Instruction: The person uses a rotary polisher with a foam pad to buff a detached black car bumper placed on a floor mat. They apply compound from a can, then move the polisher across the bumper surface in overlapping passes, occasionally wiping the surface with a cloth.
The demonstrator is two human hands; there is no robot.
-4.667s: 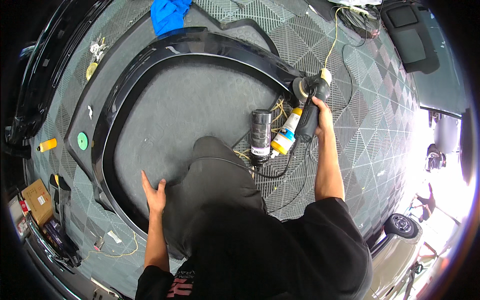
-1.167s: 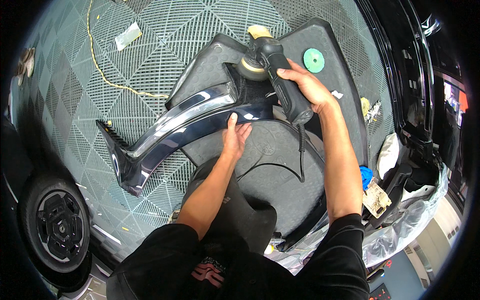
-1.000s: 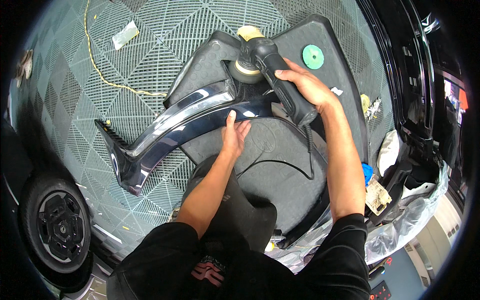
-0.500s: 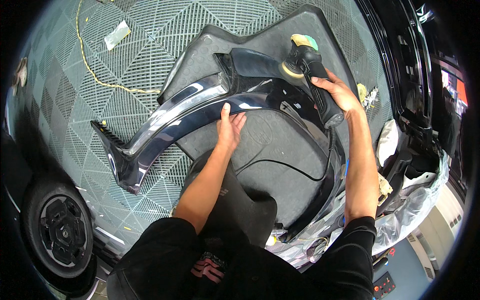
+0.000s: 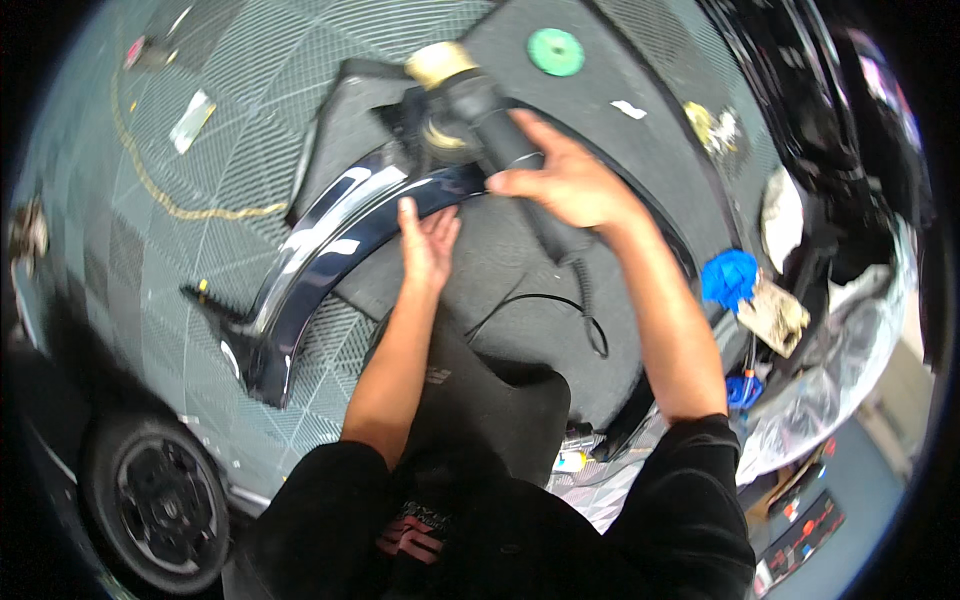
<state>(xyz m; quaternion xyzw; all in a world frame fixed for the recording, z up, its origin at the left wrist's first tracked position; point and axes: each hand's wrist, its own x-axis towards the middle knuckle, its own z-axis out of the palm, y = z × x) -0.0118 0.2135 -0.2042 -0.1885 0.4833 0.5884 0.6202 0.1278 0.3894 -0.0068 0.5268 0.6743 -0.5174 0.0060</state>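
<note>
While the right hand clasps a blurred black polisher, the left hand pinches a glossy, curved dark panel.

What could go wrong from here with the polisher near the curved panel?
The polisher in the right grip is close to the left grip, which touches the curved panel; a slip might bring them into contact. Its black cord loops near the legs and could snag. The panel reaches past the mat, so it might rock if pressed.
</note>
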